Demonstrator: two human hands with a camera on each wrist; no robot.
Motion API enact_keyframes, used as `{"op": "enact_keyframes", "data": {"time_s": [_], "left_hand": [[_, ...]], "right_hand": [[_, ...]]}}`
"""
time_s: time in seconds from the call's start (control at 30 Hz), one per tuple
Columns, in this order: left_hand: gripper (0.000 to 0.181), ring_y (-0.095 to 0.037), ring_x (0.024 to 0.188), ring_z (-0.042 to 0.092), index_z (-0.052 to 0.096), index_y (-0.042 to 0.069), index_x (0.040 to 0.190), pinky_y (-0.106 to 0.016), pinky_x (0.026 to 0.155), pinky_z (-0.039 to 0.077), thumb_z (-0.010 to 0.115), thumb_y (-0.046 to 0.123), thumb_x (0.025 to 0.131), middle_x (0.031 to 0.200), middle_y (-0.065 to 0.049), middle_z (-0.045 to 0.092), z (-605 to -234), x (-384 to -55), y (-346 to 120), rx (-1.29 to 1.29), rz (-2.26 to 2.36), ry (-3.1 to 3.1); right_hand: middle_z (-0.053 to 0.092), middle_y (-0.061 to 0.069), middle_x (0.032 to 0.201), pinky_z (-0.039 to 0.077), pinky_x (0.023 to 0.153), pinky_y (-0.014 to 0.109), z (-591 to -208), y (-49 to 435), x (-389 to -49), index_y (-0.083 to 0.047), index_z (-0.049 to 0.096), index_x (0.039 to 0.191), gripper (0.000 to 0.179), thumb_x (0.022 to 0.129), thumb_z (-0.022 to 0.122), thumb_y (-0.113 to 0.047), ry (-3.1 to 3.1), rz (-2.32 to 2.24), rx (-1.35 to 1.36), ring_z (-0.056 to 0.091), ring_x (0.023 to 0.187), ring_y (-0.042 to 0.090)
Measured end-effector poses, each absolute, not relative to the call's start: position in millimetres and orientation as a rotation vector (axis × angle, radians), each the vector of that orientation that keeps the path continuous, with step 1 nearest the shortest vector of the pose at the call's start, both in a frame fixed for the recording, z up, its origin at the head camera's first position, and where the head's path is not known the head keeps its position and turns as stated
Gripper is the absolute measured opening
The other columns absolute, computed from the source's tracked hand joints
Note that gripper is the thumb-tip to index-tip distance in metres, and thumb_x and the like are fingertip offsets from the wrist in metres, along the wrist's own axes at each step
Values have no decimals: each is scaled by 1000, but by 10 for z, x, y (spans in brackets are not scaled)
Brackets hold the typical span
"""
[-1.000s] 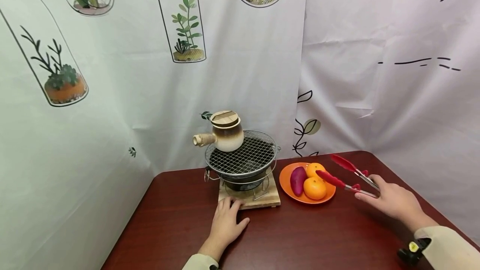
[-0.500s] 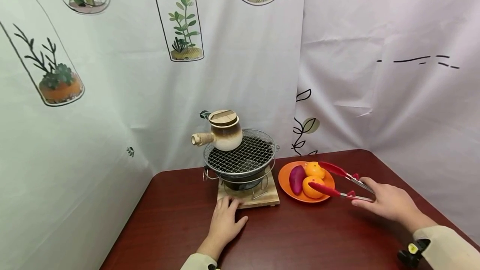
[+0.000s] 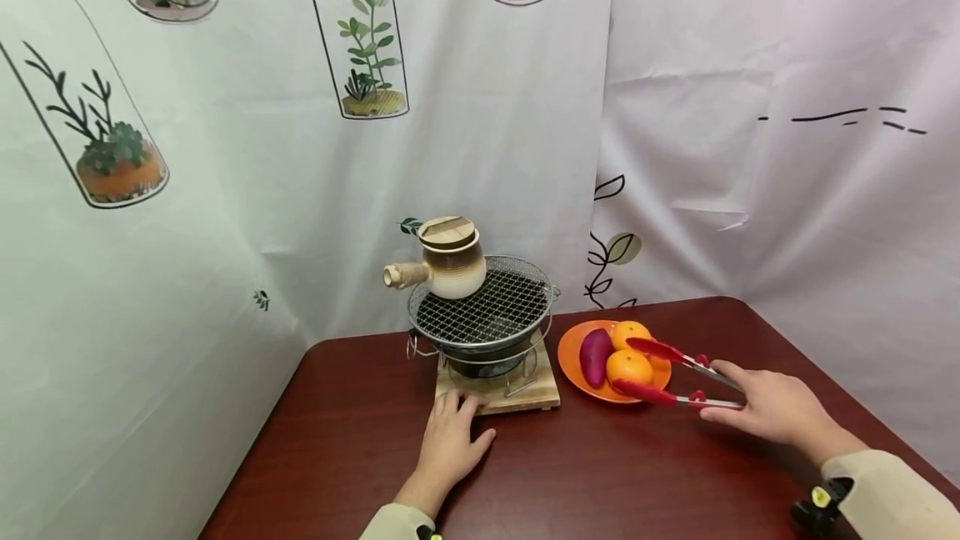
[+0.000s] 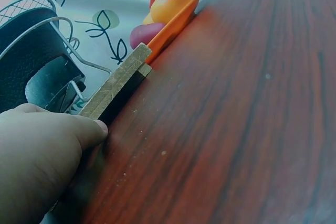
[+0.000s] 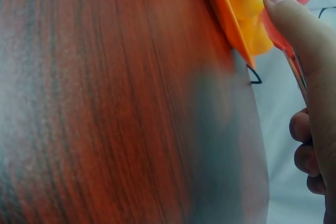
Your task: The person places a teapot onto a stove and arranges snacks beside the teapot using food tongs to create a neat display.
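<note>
My right hand (image 3: 776, 411) holds a pair of red-tipped tongs (image 3: 663, 396) by their metal arms. Their spread tips straddle the front orange (image 3: 628, 367) on an orange plate (image 3: 570, 369); whether they touch it I cannot tell. A second orange (image 3: 628, 332) and a purple sweet potato (image 3: 596, 357) share that plate. My left hand (image 3: 447, 448) rests its fingers on the front edge of a wooden board (image 3: 536, 397), thumb out to the side. On the board stands a round grill (image 3: 491, 315) with a wire mesh top.
A lidded clay pot (image 3: 456, 269) with a side handle sits on the grill's left part. Dark red tabletop (image 3: 570, 473) spreads in front of the board and plate. Printed white cloth (image 3: 495, 148) hangs behind the table.
The tongs in my right hand have moved left and down from beside the plate, so their tips now lie about the front orange. My left hand stays at the board.
</note>
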State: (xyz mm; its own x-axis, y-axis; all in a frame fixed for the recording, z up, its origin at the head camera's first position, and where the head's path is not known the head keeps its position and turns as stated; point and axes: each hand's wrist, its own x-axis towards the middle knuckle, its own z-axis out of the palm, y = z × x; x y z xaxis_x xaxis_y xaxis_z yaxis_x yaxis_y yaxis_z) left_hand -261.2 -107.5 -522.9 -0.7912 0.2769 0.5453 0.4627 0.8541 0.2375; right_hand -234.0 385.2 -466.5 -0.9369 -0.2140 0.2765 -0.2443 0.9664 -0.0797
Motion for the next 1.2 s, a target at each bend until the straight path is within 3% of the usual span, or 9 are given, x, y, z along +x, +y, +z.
{"op": "enact_keyframes", "data": {"time_s": [0.2,0.5,1.2], "left_hand": [[41,-33,115,50,68,22,114,-48,101,41,83,33,78,117,-6,54,-5225,-2610,-1073,-535,-497,-2536],[40,-33,115,50,68,22,114,-49,100,42,83,32,79,117,-7,54,-5227,-2605,-1080,-529,-500,-2547],[39,-32,115,50,68,20,113,-49,100,42,84,29,78,116,-7,54,-5187,-2595,-1059,-541,-497,-2539]], "right_hand": [[74,12,102,54,64,49,-4690,3857,-2338,-6,64,131,90,74,71,-74,-2848,132,366,67,80,24],[73,2,90,51,59,41,-4722,3808,-2363,-7,67,129,86,77,68,-75,-2885,116,398,63,73,17],[73,-1,85,52,59,40,-4695,3822,-2350,-11,71,124,77,79,67,-73,-2885,119,416,63,70,15]]}}
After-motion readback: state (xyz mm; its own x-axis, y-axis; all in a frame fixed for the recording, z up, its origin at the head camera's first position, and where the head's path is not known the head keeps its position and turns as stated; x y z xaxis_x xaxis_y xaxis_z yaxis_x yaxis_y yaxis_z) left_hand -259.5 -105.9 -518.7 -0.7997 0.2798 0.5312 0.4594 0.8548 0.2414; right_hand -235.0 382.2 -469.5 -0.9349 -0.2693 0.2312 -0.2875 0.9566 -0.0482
